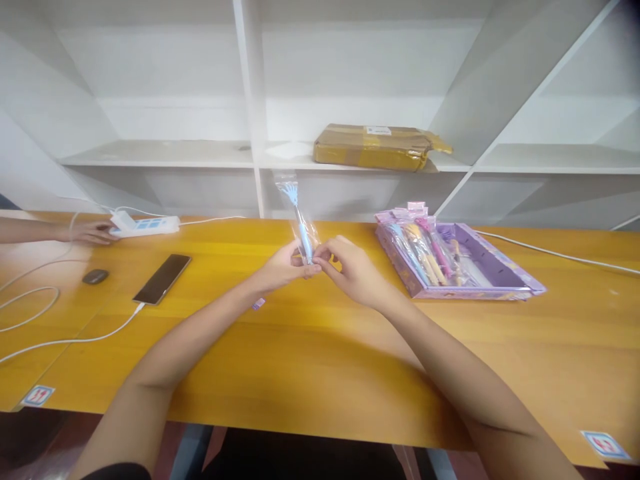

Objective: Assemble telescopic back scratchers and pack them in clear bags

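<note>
A light-blue back scratcher [304,235] with a small hand-shaped head stands nearly upright in a clear plastic sleeve above the table. My left hand [284,268] is closed around its lower end. With thumb and fingers pinched, my right hand [347,267] grips the lower end of the same wrapped scratcher or its sleeve; which of the two is hard to tell. To the right, a purple display box [475,292] holds several wrapped back scratchers [425,253] in blue, tan and pink. A small purple piece [259,304] lies beneath my left wrist.
On the left are a phone [163,279] on a white cable, a dark mouse-like object [95,276] and a white power strip [150,227], touched by another person's hand [93,232]. A taped cardboard box [373,147] rests on the shelf [175,155] behind the table [320,373].
</note>
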A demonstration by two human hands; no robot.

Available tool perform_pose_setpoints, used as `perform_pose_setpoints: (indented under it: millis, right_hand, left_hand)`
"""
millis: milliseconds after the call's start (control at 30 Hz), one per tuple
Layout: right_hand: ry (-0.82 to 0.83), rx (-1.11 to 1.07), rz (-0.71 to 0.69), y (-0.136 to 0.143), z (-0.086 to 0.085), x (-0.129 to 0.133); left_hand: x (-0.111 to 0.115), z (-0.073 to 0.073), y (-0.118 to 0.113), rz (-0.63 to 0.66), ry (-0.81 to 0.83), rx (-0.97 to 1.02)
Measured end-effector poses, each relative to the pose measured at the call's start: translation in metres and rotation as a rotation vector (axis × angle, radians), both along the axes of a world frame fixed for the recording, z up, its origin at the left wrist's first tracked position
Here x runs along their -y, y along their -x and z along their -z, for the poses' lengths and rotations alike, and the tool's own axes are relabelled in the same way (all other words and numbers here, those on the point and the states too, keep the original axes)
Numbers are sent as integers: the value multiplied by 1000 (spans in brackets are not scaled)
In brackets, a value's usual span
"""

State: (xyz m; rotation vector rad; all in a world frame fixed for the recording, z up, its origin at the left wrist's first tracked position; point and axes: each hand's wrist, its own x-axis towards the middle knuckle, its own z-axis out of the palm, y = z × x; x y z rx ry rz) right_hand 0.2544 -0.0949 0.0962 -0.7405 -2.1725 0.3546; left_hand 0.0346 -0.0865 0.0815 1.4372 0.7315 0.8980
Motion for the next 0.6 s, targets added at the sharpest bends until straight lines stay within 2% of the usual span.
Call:
perform_pose_setpoints:
  millis: [233, 367, 467, 600]
  right_hand:
    - [47, -26, 10, 0, 0, -1]
    - [102, -64, 85, 0, 2, -3]
    - [299, -145, 102, 0, 3, -6]
    - [651, -232, -42, 1, 4, -11]
  left_hand:
    - [-3, 1, 1, 12, -34, 13]
    - [-3, 1, 1, 3, -28, 14]
    - [-4, 2, 1, -2, -32, -4]
    - [-6, 3, 1, -21, -26, -5]
